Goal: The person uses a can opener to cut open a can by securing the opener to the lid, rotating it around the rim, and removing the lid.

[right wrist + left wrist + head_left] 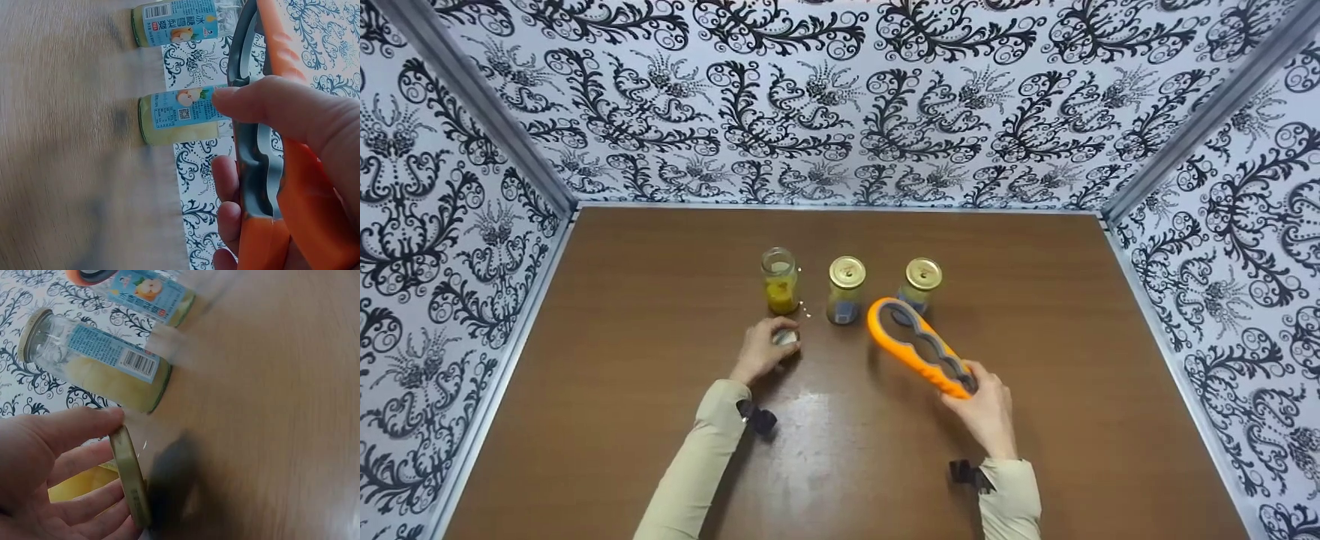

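In front of the open glass jar (781, 289), my left hand (763, 349) pinches a gold jar lid (130, 475) by its rim, held on edge close over the table. The jar stands uncapped with yellow contents. My right hand (986, 405) grips the handle end of an orange and grey jar opener (919, 352), its wide loop pointing forward and left. Two jars with gold lids stand to the right of the open one: a middle jar (846, 292) and a right jar (921, 281), which the opener partly overlaps in the head view. Both carry blue labels.
Small white bits (804, 307) lie on the brown table (840, 465) between the open jar and the middle one. Patterned black-and-white walls (840, 112) enclose the table at the back and on both sides.
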Available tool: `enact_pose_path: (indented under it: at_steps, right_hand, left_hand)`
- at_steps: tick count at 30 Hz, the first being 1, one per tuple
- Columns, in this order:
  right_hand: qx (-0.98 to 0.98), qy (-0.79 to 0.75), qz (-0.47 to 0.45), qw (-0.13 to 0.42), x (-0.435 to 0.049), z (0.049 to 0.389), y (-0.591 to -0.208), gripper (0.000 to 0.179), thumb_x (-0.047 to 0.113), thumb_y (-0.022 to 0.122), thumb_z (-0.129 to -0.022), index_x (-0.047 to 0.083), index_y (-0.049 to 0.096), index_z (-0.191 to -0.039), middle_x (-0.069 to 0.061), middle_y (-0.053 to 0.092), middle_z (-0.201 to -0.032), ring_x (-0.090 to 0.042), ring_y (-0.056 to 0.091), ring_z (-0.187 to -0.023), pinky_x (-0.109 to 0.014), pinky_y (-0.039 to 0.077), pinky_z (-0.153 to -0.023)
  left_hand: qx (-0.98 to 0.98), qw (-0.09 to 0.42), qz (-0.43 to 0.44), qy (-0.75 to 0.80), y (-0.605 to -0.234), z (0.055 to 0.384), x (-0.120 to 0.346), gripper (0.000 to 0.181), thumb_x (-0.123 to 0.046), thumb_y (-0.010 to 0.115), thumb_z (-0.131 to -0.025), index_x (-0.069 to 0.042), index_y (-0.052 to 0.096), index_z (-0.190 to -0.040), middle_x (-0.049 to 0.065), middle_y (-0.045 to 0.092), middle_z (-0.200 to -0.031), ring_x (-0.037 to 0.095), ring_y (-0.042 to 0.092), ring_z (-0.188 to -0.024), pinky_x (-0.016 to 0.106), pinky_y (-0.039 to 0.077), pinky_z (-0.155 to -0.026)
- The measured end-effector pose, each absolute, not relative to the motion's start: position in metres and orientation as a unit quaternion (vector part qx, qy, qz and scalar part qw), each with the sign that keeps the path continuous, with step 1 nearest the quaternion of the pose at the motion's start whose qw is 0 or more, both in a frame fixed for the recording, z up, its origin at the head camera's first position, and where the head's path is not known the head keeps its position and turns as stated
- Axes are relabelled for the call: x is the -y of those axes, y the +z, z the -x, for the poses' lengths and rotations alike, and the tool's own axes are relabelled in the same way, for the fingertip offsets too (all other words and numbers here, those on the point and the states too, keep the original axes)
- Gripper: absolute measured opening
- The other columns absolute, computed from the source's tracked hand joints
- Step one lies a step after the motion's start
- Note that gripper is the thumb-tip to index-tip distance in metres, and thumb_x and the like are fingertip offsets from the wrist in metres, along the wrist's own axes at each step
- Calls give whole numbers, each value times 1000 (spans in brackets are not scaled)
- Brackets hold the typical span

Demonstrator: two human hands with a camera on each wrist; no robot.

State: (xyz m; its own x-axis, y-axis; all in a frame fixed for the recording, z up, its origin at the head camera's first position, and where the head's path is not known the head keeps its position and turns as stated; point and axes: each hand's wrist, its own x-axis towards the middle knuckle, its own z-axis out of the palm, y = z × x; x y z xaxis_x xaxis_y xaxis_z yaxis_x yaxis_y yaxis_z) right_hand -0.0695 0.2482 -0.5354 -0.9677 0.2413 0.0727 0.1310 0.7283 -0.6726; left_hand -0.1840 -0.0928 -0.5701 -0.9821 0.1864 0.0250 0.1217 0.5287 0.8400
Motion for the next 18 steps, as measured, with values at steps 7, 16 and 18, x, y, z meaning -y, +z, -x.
enact_pose_path:
  at_steps: [7, 16, 18]
  right_hand:
    - [926, 358, 90, 83, -249, 66, -537, 50, 12, 84, -66, 1, 66, -111, -18, 66, -91, -36, 62, -81, -48, 46, -69]
    - [925, 360, 94, 74, -248, 65, -540, 50, 11, 84, -67, 0, 65, -112, -17, 65, -91, -35, 60, -81, -48, 46, -70]
    - [927, 357, 90, 76, -247, 65, -541, 50, 11, 84, -67, 0, 65, -111, -17, 65, -90, -35, 60, -80, -48, 46, -70]
  left_hand:
    - [-889, 21, -85, 450, -571, 186, 93, 37, 6, 80, -68, -1, 69, -102, 17, 60, -105, 39, 55, -100, 48, 45, -86]
    - [-899, 3, -107, 426, -576, 187, 91, 38, 10, 80, -64, 3, 67, -99, 20, 57, -108, 42, 53, -104, 51, 42, -92]
    - [-900, -7, -119, 420, -576, 187, 91, 39, 10, 79, -64, 3, 66, -99, 21, 57, -107, 42, 52, -104, 52, 41, -91]
